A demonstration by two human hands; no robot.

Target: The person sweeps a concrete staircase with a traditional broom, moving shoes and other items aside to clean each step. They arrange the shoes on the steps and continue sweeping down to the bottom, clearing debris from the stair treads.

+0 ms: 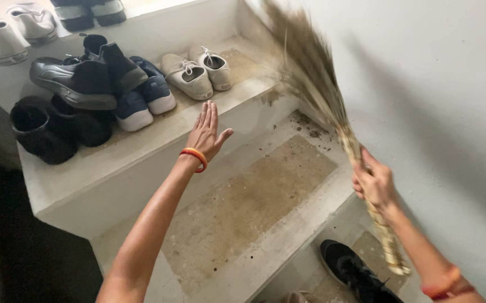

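My right hand (373, 184) grips the bound handle of a straw broom (310, 73). Its bristles are blurred and raised over the far end of the upper stair step (86, 174), close to the white wall. My left hand (206, 133) is held flat with fingers apart, hovering above the edge of that upper step and holding nothing. It wears a red and orange bangle on the wrist. A pair of beige sneakers (197, 72) lies on the upper step just beyond my left hand.
Dark shoes (75, 84) and blue-and-white sneakers (142, 98) crowd the upper step's left side, with more shoes on the step above. A black shoe (352, 269) lies on the lowest step. Dust specks (310, 130) dot the middle step's far corner. The white wall (433, 101) rises at right.
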